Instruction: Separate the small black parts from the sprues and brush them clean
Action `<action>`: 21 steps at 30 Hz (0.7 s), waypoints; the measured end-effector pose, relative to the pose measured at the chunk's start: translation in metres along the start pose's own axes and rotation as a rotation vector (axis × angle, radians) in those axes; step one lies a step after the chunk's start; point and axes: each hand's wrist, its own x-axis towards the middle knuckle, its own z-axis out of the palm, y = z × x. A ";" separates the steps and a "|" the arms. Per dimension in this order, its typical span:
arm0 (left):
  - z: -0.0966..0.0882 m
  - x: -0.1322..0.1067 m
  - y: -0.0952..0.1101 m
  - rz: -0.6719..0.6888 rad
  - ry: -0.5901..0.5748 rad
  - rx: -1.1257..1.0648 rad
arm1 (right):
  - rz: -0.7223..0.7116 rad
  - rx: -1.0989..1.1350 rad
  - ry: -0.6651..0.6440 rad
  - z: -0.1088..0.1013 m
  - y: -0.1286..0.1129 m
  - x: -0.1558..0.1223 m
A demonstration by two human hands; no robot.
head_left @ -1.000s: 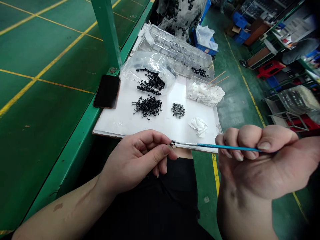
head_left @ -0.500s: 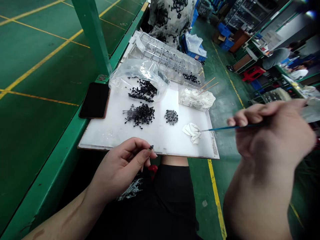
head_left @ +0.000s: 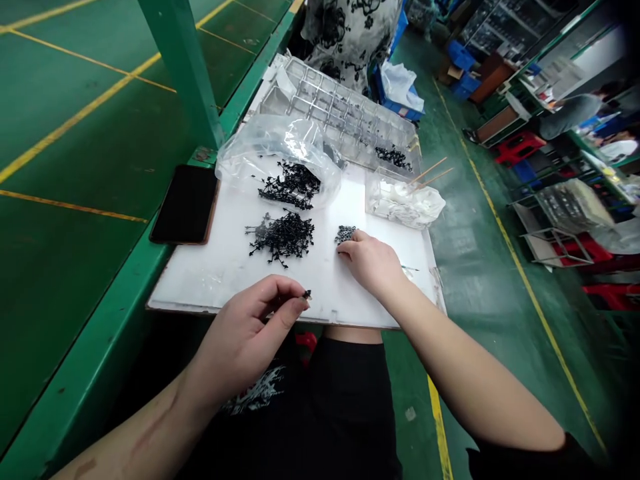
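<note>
Over board [head_left: 225, 267] edge, left hand [head_left: 245, 340] pinches seemingly plastic part [head_left: 307, 294].

The green table [head_left: 75, 280] carries a white board [head_left: 220, 273]. On the board, a pile of black parts [head_left: 283, 237] lies just beyond the left fingers [head_left: 293, 305], and small grey rings [head_left: 345, 232] touch the right fingers [head_left: 345, 248]. A black phone [head_left: 185, 203] lies on the table, well left of both.

The board [head_left: 220, 273] is white; the heaped parts [head_left: 283, 237] on it are black. The bench [head_left: 75, 267] is green with yellow lines.
</note>
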 end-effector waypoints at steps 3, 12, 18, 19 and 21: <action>0.000 -0.001 0.002 0.018 -0.010 0.007 | -0.041 -0.049 0.006 0.002 -0.002 0.001; 0.005 -0.016 0.013 0.184 -0.004 0.043 | -0.076 0.210 0.269 -0.054 -0.023 -0.057; 0.005 -0.032 0.024 0.289 -0.054 0.071 | -0.085 0.738 0.415 -0.093 -0.049 -0.124; 0.005 -0.035 0.026 0.307 -0.059 0.081 | -0.078 0.742 0.407 -0.096 -0.052 -0.131; 0.005 -0.039 0.029 0.341 -0.065 0.098 | -0.112 0.755 0.367 -0.100 -0.056 -0.140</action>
